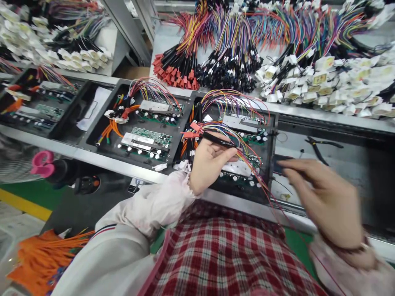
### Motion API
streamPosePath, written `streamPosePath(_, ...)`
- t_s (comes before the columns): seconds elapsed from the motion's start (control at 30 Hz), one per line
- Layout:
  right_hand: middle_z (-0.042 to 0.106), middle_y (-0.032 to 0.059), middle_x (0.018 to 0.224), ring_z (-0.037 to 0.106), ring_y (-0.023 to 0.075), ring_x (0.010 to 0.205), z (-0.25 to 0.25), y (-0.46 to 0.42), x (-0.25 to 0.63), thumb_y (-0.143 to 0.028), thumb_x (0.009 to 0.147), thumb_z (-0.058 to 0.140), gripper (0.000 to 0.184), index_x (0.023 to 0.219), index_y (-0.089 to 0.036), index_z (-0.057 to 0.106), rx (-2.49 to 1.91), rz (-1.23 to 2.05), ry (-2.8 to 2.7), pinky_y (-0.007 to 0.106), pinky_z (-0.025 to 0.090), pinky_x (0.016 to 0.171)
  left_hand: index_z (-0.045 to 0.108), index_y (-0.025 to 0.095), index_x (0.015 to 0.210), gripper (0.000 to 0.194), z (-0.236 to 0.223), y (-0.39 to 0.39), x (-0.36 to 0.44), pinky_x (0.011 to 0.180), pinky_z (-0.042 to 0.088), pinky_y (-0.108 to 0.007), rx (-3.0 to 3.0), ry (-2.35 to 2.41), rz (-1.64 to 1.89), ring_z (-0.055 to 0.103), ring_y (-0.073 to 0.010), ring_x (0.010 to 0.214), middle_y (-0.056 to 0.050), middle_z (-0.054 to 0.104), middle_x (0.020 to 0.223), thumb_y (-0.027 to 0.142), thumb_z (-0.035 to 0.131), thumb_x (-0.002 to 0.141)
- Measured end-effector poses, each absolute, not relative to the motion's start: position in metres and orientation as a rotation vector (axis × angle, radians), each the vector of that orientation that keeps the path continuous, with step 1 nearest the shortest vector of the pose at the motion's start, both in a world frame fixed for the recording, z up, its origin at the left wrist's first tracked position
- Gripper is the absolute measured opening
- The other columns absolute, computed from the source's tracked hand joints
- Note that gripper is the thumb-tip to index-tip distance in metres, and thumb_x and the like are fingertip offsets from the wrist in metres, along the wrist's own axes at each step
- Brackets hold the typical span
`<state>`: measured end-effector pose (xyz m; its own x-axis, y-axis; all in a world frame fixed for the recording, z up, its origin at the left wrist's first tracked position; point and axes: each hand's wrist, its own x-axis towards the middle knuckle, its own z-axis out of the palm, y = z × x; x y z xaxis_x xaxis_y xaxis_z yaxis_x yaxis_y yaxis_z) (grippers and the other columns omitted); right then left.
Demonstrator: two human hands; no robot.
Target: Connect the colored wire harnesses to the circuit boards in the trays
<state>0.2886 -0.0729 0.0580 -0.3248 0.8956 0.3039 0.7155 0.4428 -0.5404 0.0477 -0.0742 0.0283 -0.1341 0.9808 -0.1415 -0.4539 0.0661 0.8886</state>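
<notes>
My left hand is closed around a bundle of coloured wires sheathed in black, held over the black tray with circuit boards in front of me. A red connector sits at the bundle's left end. My right hand hovers at the tray's right edge, blurred by motion, fingers stretched forward and close together near a small dark object. Thin red wires trail from the tray down toward my lap.
A second tray with boards and orange wires lies to the left, and a third farther left. Piles of wire harnesses with red, black and white connectors fill the shelf behind. Black pliers lie at the right. Orange wires sit at lower left.
</notes>
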Motion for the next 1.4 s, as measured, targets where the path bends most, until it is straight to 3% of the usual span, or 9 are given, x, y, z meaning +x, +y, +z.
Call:
streamPosePath(0.07,0.075,0.0028,0.096,0.070,0.0162,0.080,0.048,-0.055,0.257,-0.036,0.094,0.063,0.018,0.105,-0.025,0.073,-1.286,0.598,-2.161,0.029,0.054,0.072,0.054,0.020,0.094,0.036,0.031,-0.074,0.047,0.066,0.066,-0.023,0.735,0.996,1.451,0.073,-0.0133,0.077,0.002,0.070,0.086,0.017,0.084,0.076)
streamPosePath(0.23,0.071,-0.0011,0.078,0.062,0.0130,0.064,0.042,-0.041,0.240,-0.034,0.095,0.059,0.016,0.090,-0.023,0.070,-1.286,0.928,-2.243,0.026,0.047,0.063,0.052,0.021,0.094,0.041,0.025,-0.069,0.032,0.056,0.065,-0.021,0.860,1.050,1.517,0.072,-0.0124,0.071,0.003,0.067,0.087,0.024,0.088,0.075)
streamPosePath(0.43,0.063,0.0036,0.083,0.056,0.0162,0.064,0.031,-0.066,0.302,-0.041,0.096,0.054,0.023,0.090,-0.021,0.065,-1.579,0.516,-2.394,0.031,0.043,0.062,0.049,0.021,0.086,0.049,0.016,-0.057,0.000,0.043,0.056,-0.018,0.908,1.211,1.687,0.073,-0.0150,0.061,0.004,0.069,0.075,0.031,0.093,0.068)
streamPosePath(0.57,0.067,0.0049,0.088,0.065,0.0195,0.080,0.029,-0.076,0.300,-0.036,0.098,0.054,0.019,0.095,-0.021,0.065,-1.619,0.301,-2.220,0.032,0.048,0.072,0.050,0.022,0.083,0.044,0.012,-0.053,-0.008,0.043,0.052,-0.018,0.915,1.257,1.739,0.073,-0.0160,0.062,0.001,0.073,0.074,0.027,0.092,0.070)
streamPosePath(0.8,0.074,0.0013,0.090,0.071,0.0162,0.075,0.004,-0.069,0.273,-0.032,0.095,0.062,0.012,0.096,-0.021,0.067,-1.551,0.500,-2.109,0.028,0.051,0.069,0.051,0.023,0.080,0.042,0.009,-0.054,-0.004,0.042,0.051,-0.020,0.907,1.339,1.840,0.074,-0.0174,0.065,0.002,0.075,0.077,0.023,0.091,0.070)
streamPosePath(1.07,0.075,0.0007,0.086,0.072,0.0158,0.071,-0.001,-0.069,0.276,-0.033,0.096,0.061,0.014,0.095,-0.020,0.067,-1.542,0.466,-2.112,0.027,0.049,0.065,0.047,0.021,0.077,0.045,0.010,-0.054,-0.004,0.044,0.052,-0.017,0.834,1.288,1.852,0.074,-0.0150,0.062,0.002,0.075,0.073,0.025,0.092,0.069)
streamPosePath(1.4,0.075,0.0013,0.086,0.069,0.0156,0.069,0.000,-0.068,0.276,-0.032,0.096,0.061,0.014,0.096,-0.020,0.068,-1.557,0.432,-2.184,0.028,0.047,0.063,0.047,0.019,0.079,0.037,0.008,-0.051,-0.003,0.044,0.053,-0.016,0.850,1.233,1.952,0.069,-0.0125,0.052,-0.004,0.078,0.075,0.007,0.081,0.070)
